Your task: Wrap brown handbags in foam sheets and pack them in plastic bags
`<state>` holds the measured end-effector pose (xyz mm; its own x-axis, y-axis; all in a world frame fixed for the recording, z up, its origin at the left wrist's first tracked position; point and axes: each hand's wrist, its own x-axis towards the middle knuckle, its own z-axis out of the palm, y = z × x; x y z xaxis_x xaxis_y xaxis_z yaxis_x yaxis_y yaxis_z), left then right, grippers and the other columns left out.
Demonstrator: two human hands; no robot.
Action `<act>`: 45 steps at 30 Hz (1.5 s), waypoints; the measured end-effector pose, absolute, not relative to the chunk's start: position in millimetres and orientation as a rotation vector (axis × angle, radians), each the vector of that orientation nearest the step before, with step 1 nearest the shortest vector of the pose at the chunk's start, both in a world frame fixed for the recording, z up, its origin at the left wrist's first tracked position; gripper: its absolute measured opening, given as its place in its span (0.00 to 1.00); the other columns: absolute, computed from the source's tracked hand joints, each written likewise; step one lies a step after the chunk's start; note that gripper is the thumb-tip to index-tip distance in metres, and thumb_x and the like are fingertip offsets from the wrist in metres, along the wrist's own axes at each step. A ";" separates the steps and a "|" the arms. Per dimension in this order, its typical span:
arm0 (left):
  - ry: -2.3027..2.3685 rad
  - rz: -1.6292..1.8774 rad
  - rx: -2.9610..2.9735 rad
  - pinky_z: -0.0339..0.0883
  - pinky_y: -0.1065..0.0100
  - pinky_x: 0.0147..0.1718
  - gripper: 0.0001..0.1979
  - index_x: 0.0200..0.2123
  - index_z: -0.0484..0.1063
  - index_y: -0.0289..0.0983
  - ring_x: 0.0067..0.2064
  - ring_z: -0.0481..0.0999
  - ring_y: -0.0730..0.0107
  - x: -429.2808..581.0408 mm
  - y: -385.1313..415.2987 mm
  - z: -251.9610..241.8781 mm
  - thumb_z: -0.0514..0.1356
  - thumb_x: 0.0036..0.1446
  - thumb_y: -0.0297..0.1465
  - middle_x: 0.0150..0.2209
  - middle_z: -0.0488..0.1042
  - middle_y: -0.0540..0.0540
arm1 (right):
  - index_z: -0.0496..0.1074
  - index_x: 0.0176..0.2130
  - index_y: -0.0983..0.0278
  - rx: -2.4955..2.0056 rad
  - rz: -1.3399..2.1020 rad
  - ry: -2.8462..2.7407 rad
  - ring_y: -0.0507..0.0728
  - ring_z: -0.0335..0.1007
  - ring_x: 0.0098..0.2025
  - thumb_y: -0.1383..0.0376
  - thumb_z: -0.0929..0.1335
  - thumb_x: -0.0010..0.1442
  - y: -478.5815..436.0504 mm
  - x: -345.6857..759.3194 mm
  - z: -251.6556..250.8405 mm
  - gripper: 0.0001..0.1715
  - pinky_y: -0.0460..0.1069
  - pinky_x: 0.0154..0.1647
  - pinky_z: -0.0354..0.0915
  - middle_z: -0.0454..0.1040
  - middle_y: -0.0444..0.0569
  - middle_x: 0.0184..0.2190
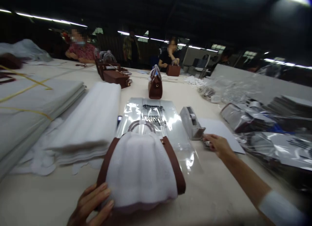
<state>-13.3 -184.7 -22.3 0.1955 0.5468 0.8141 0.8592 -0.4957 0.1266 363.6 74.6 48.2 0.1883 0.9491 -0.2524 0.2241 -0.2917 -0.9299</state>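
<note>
A brown handbag lies flat in front of me, wrapped in white soft cloth, its handles toward the far side. My left hand rests on the bag's near left corner, fingers curled against the cloth. My right hand reaches out to the grey tape dispenser, fingers pinched at its front end, seemingly on the tape end. Under the bag's far end lies a clear printed plastic bag.
Stacks of white cloth and grey folded sheets fill the left. Shiny plastic-wrapped goods pile up on the right. More brown handbags stand farther back. Other people sit and stand at the table's far end.
</note>
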 end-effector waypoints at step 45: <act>-1.120 -0.857 -2.407 0.55 0.55 0.53 0.22 0.47 0.68 0.51 0.56 0.60 0.58 -29.4 -190.0 -3.8 0.62 0.49 0.25 0.54 0.63 0.48 | 0.68 0.37 0.61 -0.950 1.316 -1.987 0.50 0.68 0.20 0.64 0.62 0.60 -176.2 198.7 72.1 0.06 0.45 0.20 0.63 0.74 0.46 0.30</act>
